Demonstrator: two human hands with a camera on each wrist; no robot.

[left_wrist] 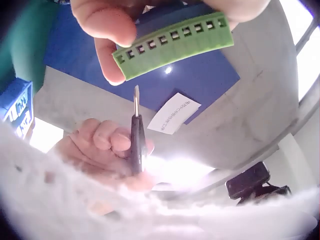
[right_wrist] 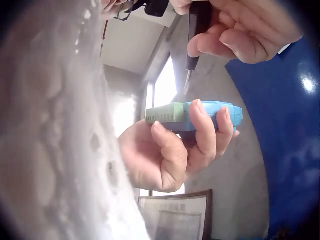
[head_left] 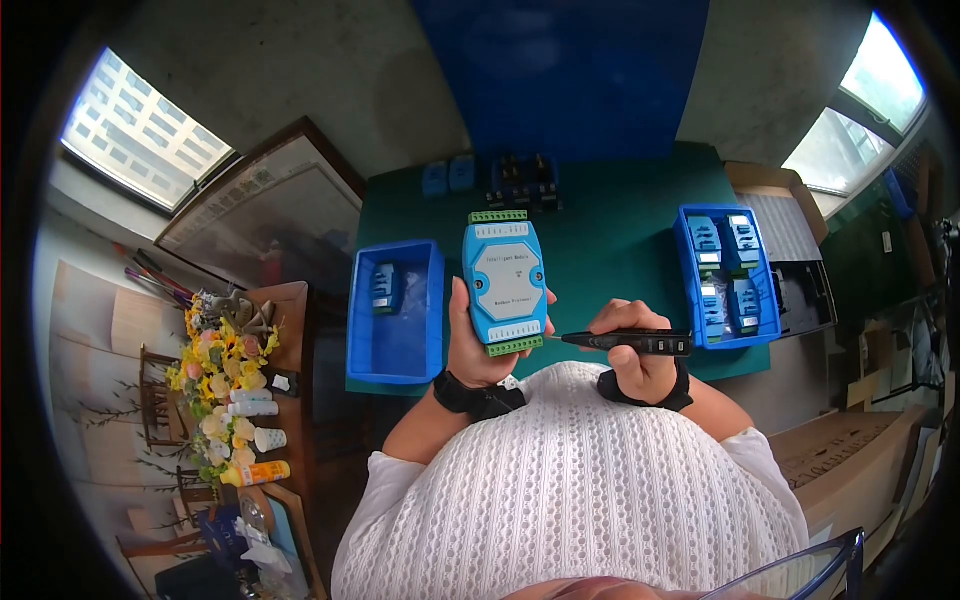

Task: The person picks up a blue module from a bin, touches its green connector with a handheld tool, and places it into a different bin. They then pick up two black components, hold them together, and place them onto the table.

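The left hand grips a light blue module with green terminal blocks at both ends, its labelled face up. In the left wrist view the fingers curl round the module beside its green terminal block. A black screwdriver is pinched in the right hand, its tip pointing left, close to the module's lower terminal block. In the right wrist view the metal shaft stands just above the module; whether the two touch, I cannot tell.
On the green table, a blue bin at left holds one small module. Another blue bin at right holds several. Blue and dark parts lie at the back. A cardboard box stands beyond the right bin.
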